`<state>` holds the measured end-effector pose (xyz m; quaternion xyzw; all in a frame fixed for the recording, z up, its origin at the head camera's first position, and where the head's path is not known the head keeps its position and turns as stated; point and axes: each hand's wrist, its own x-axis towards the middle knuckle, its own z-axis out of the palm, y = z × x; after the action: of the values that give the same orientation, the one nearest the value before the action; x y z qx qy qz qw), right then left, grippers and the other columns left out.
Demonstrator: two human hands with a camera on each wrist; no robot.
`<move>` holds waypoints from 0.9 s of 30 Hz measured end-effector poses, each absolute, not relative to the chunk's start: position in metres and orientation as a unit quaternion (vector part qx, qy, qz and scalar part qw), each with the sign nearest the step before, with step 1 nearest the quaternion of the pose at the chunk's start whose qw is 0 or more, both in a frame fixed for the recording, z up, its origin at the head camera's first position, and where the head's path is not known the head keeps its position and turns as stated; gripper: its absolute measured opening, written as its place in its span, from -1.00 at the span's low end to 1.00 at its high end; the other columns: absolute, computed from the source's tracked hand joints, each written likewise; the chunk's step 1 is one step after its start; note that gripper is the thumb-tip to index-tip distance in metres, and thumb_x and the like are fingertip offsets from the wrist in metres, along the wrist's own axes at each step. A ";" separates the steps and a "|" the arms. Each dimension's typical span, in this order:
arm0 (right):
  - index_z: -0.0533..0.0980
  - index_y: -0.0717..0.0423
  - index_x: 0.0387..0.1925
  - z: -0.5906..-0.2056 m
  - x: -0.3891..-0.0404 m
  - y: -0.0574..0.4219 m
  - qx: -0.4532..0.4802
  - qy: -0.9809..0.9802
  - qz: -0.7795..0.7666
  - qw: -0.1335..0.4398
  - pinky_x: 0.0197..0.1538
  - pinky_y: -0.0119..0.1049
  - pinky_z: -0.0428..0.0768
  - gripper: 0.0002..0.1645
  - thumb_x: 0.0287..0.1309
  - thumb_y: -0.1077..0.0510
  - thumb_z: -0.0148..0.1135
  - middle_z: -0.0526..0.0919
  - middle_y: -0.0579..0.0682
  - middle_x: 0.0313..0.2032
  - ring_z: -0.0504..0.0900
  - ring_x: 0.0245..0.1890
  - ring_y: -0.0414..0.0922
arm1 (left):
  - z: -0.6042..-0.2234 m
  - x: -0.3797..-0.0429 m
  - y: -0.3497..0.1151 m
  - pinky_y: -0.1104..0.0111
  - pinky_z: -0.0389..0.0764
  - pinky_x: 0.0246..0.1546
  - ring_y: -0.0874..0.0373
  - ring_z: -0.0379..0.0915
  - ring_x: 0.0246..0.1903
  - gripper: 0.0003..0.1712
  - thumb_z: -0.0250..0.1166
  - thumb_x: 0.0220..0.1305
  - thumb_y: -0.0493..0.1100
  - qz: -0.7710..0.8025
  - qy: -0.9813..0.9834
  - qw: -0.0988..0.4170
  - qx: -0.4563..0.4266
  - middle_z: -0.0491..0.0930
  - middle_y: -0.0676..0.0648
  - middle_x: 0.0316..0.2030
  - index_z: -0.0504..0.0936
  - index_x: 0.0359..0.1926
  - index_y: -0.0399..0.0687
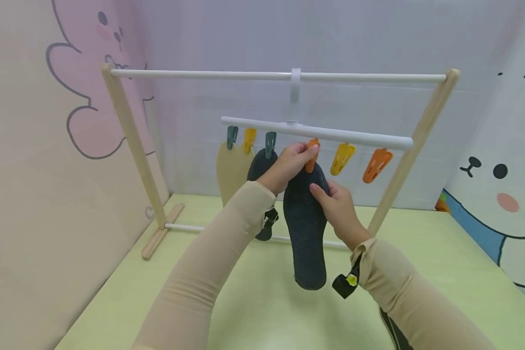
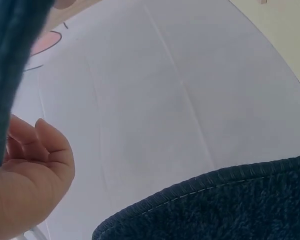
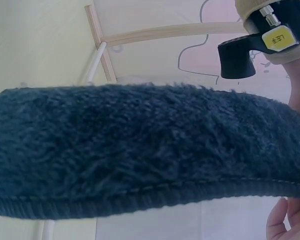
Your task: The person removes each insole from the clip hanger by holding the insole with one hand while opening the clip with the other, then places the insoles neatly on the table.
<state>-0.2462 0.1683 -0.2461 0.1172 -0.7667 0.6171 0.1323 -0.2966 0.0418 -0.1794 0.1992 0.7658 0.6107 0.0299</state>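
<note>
A dark blue insole [image 1: 307, 238] hangs upright below the white hanger bar [image 1: 358, 137]. My left hand [image 1: 290, 163] pinches an orange clip [image 1: 312, 156] at the insole's top edge. With thumb and fingers my right hand [image 1: 339, 204] holds the insole's upper right edge. Close up in the right wrist view, the insole [image 3: 140, 140] shows a fuzzy face and a stitched border. Left of it, another dark insole [image 1: 261, 165] hangs from a dark green clip [image 1: 270, 145], partly behind my left arm. A beige insole [image 1: 228, 170] hangs farther left from green and yellow clips.
The hanger hooks onto the white top rod [image 1: 201, 74] of a rack with wooden side posts [image 1: 133, 146]. A yellow clip [image 1: 342, 159] and another orange clip [image 1: 377, 166] hang at the bar's right. Below is a pale green table [image 1: 253, 296]; a dark object lies under my right forearm.
</note>
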 end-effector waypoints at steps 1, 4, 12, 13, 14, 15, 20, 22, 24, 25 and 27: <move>0.49 0.49 -0.12 -0.246 -0.246 0.168 0.118 -0.768 0.615 0.134 -0.31 -0.44 0.56 -0.63 0.37 0.15 0.10 0.66 0.02 -0.41 0.58 -0.48 -0.34 | -0.179 -0.297 0.042 0.21 0.25 0.21 0.04 0.36 -0.10 -0.59 -0.01 0.49 -0.07 0.618 0.759 0.029 0.204 0.43 -0.10 -0.25 0.46 0.08 -0.34; 0.50 0.48 -0.14 -0.246 -0.247 0.166 0.115 -0.777 0.603 0.138 -0.32 -0.44 0.54 -0.63 0.36 0.15 0.11 0.65 0.04 -0.42 0.56 -0.48 -0.34 | -0.177 -0.297 0.042 0.30 0.31 0.14 0.08 0.41 -0.18 -0.57 -0.05 0.51 -0.08 0.626 0.746 0.020 0.225 0.49 -0.10 -0.28 0.47 0.15 -0.31; 0.49 0.45 -0.20 -0.243 -0.243 0.167 0.107 -0.797 0.579 0.135 -0.34 -0.43 0.49 -0.65 0.36 0.14 0.12 0.59 0.02 -0.46 0.49 -0.46 -0.27 | -0.177 -0.299 0.041 0.33 0.28 0.13 0.00 0.45 -0.08 -0.61 -0.04 0.50 -0.08 0.628 0.738 0.039 0.244 0.57 -0.09 -0.33 0.53 -0.13 -0.35; 0.50 0.45 -0.20 -0.243 -0.242 0.167 0.107 -0.799 0.576 0.138 -0.34 -0.43 0.49 -0.66 0.36 0.14 0.12 0.59 0.02 -0.46 0.49 -0.46 -0.27 | -0.178 -0.299 0.041 0.33 0.26 0.15 0.02 0.45 -0.07 -0.60 -0.03 0.50 -0.06 0.629 0.739 0.044 0.240 0.57 -0.07 -0.35 0.54 -0.14 -0.34; 0.50 0.45 -0.19 -0.243 -0.242 0.167 0.108 -0.800 0.574 0.139 -0.34 -0.43 0.49 -0.65 0.36 0.14 0.12 0.60 0.04 -0.45 0.49 -0.45 -0.27 | -0.178 -0.298 0.041 0.33 0.25 0.16 0.02 0.45 -0.07 -0.59 -0.03 0.49 -0.04 0.630 0.738 0.048 0.237 0.57 -0.04 -0.36 0.55 -0.14 -0.33; 0.50 0.45 -0.17 -0.242 -0.241 0.168 0.111 -0.800 0.573 0.140 -0.34 -0.44 0.49 -0.65 0.36 0.14 0.12 0.62 0.06 -0.43 0.50 -0.45 -0.29 | -0.178 -0.298 0.041 0.33 0.24 0.16 0.04 0.45 -0.07 -0.58 -0.03 0.49 -0.03 0.631 0.737 0.051 0.236 0.56 -0.02 -0.38 0.55 -0.15 -0.35; 0.50 0.45 -0.11 -0.238 -0.238 0.168 0.108 -0.802 0.571 0.138 -0.34 -0.45 0.50 -0.62 0.35 0.12 0.12 0.65 0.12 -0.37 0.52 -0.46 -0.33 | -0.179 -0.296 0.043 0.30 0.20 0.23 0.02 0.42 0.03 -0.58 -0.03 0.50 -0.06 0.654 0.719 0.052 0.231 0.61 -0.16 -0.25 0.53 0.01 -0.35; 0.50 0.44 -0.15 -0.238 -0.239 0.169 0.105 -0.804 0.570 0.134 -0.34 -0.44 0.50 -0.63 0.35 0.11 0.12 0.64 0.08 -0.40 0.51 -0.46 -0.31 | -0.178 -0.294 0.044 0.27 0.14 0.29 0.05 0.38 0.11 -0.57 -0.02 0.49 -0.06 0.662 0.716 0.056 0.217 0.62 -0.22 -0.11 0.53 0.07 -0.33; 0.49 0.44 -0.18 -0.239 -0.240 0.170 0.107 -0.805 0.569 0.133 -0.34 -0.42 0.50 -0.63 0.35 0.11 0.12 0.63 0.04 -0.43 0.51 -0.46 -0.29 | -0.177 -0.292 0.046 0.23 0.08 0.33 0.11 0.34 0.17 -0.56 -0.01 0.49 -0.04 0.665 0.717 0.058 0.199 0.58 -0.22 0.03 0.53 0.12 -0.29; 0.49 0.44 -0.19 -0.239 -0.240 0.171 0.108 -0.805 0.568 0.133 -0.34 -0.42 0.50 -0.63 0.35 0.11 0.12 0.62 0.02 -0.44 0.51 -0.47 -0.29 | -0.176 -0.291 0.046 0.22 0.06 0.34 0.12 0.32 0.20 -0.56 -0.01 0.48 -0.04 0.666 0.718 0.059 0.193 0.58 -0.20 0.05 0.53 0.13 -0.27; 0.50 0.45 -0.18 -0.241 -0.240 0.171 0.112 -0.801 0.573 0.130 -0.33 -0.42 0.52 -0.63 0.36 0.11 0.12 0.64 0.03 -0.43 0.53 -0.47 -0.30 | -0.175 -0.290 0.047 0.20 0.04 0.35 0.14 0.30 0.22 -0.56 0.02 0.46 -0.02 0.666 0.721 0.062 0.179 0.59 -0.16 0.05 0.54 0.14 -0.23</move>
<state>-0.2403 0.1709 -0.2405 0.1117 -0.8014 0.5732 0.1296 -0.2900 0.0471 -0.1751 0.1789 0.7214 0.6662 0.0621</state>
